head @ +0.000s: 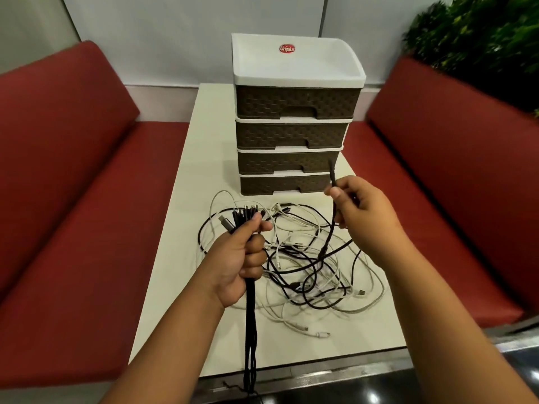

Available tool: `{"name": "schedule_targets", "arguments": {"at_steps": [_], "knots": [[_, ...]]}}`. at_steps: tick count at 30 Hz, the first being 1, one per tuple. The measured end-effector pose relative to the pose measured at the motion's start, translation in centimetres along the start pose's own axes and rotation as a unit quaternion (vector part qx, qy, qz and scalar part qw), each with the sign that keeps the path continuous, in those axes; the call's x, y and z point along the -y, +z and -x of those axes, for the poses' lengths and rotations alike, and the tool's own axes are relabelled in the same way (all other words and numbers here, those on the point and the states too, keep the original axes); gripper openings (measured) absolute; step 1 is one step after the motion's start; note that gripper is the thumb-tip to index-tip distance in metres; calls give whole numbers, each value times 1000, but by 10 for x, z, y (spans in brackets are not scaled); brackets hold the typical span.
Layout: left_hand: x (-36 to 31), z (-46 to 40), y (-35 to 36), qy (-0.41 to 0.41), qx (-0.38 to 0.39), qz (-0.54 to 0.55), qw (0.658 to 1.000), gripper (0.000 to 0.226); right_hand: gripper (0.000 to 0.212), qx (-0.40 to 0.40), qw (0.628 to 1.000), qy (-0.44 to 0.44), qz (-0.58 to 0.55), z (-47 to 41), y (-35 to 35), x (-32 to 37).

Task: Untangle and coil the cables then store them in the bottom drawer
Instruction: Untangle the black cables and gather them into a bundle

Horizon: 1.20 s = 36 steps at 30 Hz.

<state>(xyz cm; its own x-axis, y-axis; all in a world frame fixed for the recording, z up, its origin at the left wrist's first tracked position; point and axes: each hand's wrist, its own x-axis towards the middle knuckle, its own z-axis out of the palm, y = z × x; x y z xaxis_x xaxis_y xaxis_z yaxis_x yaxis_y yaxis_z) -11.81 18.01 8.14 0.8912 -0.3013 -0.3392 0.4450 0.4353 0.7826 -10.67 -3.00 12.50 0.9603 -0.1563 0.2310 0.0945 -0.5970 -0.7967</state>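
Note:
A tangle of black and white cables (306, 272) lies on the white table (186, 176) in front of a drawer unit. My left hand (242, 258) grips a bundle of black cables (250, 322) in a fist; their plugs stick out above the fist and the cords hang down past the table's front edge. My right hand (361, 217) pinches one black cable (332, 176) near its plug end, which points up; the cord runs down into the tangle. The bottom drawer (283, 183) of the unit is closed.
The brown-and-white drawer unit (294, 112) with several closed drawers stands at the back of the table. Red cushioned benches (73, 199) flank the table on both sides. A green plant (481, 33) is at the upper right.

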Motion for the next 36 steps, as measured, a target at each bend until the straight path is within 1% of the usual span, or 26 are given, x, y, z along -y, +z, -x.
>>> {"name": "schedule_targets", "arguments": {"at_steps": [2,4,5,7,9,10,11,13,16,18,19,20,21,22,23,24,25,27,28,29,30,31,32,33,35,36], "knots": [[4,3,7,3,-7,-5,1000,23,14,-27,994,9,-102,4,-4,-1],[8,5,13,3,-13,-10,1000,24,21,-50,972,1,-229,9,-3,-1],[12,6,17,4,-21,-12,1000,24,23,-53,952,-1,-301,14,-4,-1],[20,9,27,-1,-33,-12,999,26,23,-46,897,12,-440,25,-5,0],[29,11,37,-2,-50,-12,999,34,23,-22,838,38,-544,38,-6,2],[33,12,43,3,-60,-5,998,39,22,-4,813,53,-579,45,-6,2],[36,12,47,13,-71,6,997,43,22,16,794,67,-605,52,-7,1],[41,11,55,43,-92,39,994,46,22,56,766,105,-631,66,-7,-3],[49,13,65,99,-142,84,981,35,21,117,740,175,-639,87,-7,-13],[54,15,69,128,-179,97,971,28,20,174,732,235,-615,99,-8,-25],[58,17,71,139,-192,94,967,26,20,205,736,267,-587,104,-10,-32],[61,21,75,148,-198,83,965,25,22,233,753,297,-539,108,-13,-40],[65,25,78,157,-197,66,965,24,25,257,782,319,-470,111,-17,-48],[68,30,81,165,-191,46,967,23,29,276,823,321,-380,112,-21,-55],[72,35,85,174,-184,23,967,23,33,290,865,300,-279,112,-27,-61],[75,40,88,180,-178,0,968,24,37,294,901,260,-183,110,-33,-65],[79,45,91,185,-172,-21,967,24,41,282,931,208,-96,108,-40,-67],[86,53,97,189,-160,-50,968,26,44,212,972,100,25,99,-52,-67],[89,57,100,191,-154,-61,968,27,42,170,983,51,47,96,-56,-65],[92,61,104,195,-148,-71,967,27,39,132,990,10,47,93,-59,-61],[95,64,108,199,-142,-81,966,27,34,107,993,-24,33,92,-60,-57],[97,68,113,205,-136,-89,965,27,30,101,993,-52,18,91,-61,-52],[98,70,116,209,-131,-95,964,27,27,117,990,-73,1,92,-59,-47],[99,72,120,212,-128,-97,964,27,28,151,985,-85,-22,95,-58,-42],[99,77,124,215,-126,-83,965,27,39,232,961,-81,-129,104,-55,-37],[98,79,125,216,-128,-75,965,27,44,259,945,-68,-187,109,-54,-37]]}}
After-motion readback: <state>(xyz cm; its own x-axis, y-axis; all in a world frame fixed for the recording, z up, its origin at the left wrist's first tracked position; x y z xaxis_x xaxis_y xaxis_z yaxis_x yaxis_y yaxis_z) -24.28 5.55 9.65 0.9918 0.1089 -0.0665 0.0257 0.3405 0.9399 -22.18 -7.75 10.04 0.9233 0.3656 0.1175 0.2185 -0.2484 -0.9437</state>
